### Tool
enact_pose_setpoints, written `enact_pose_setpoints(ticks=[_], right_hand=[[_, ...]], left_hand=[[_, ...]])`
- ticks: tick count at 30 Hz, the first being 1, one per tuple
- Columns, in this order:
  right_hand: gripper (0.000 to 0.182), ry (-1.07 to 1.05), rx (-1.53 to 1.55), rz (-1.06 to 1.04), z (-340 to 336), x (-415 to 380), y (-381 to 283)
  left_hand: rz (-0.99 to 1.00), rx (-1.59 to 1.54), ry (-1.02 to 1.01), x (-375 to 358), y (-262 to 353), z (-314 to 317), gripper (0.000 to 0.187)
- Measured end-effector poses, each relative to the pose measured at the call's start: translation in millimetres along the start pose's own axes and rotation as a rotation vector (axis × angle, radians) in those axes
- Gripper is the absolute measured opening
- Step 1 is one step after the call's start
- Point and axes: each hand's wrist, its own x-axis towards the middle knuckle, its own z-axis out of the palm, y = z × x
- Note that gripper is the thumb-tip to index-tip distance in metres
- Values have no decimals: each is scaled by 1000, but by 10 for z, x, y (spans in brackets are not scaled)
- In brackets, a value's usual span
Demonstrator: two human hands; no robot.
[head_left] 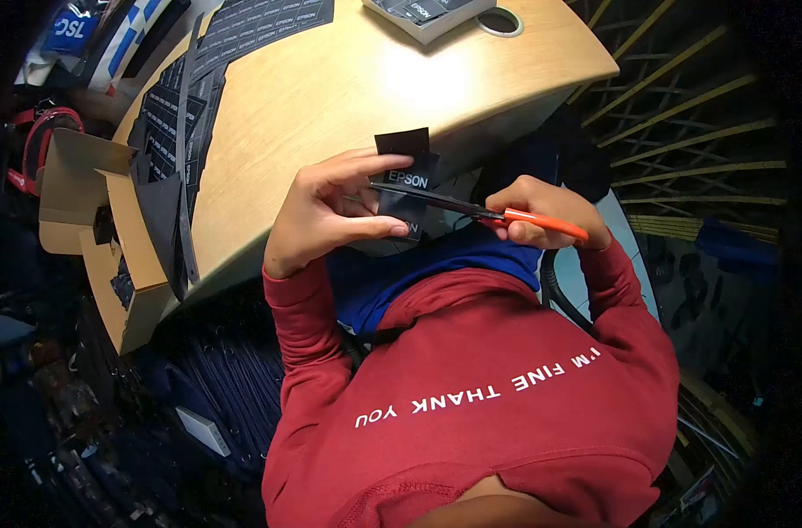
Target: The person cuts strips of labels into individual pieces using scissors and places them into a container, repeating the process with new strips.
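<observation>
Between the thumb and fingers of my left hand (339, 204) is a black label strip (407, 208) printed with EPSON in white. My right hand (550, 211) is wrapped round the orange handles of a pair of scissors (546, 223). The dark blades point left and lie across the strip, just below the upper EPSON print. A small plain black piece (402, 142) shows at the strip's top end, above my left index finger. Both hands are over my lap, close to the table's edge.
The wooden table (313, 114) curves ahead. Black printed sheets (264, 26) lie at its back left, more sheets (159, 132) at its left edge. An open cardboard box (141, 238) stands at the left. A white box (427, 22) and a tape roll (500, 22) are at the back.
</observation>
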Motion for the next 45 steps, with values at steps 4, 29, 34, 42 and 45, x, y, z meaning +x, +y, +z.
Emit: enact_pose_setpoints(ticks=[4, 29, 34, 42, 45], right_hand=[[80, 24, -24, 10, 14, 2, -6], [50, 293, 49, 247, 181, -421, 276], [44, 358, 162, 225, 237, -474, 330], [40, 381, 221, 159, 297, -486, 311], [44, 376, 195, 163, 321, -482, 345]], left_hand=[[5, -15, 8, -1, -3, 1, 59], [4, 58, 212, 447, -106, -142, 30], [107, 92, 263, 934, -110, -257, 33], [268, 397, 373, 1925, -242, -572, 40], [208, 507, 433, 2289, -313, -655, 39]])
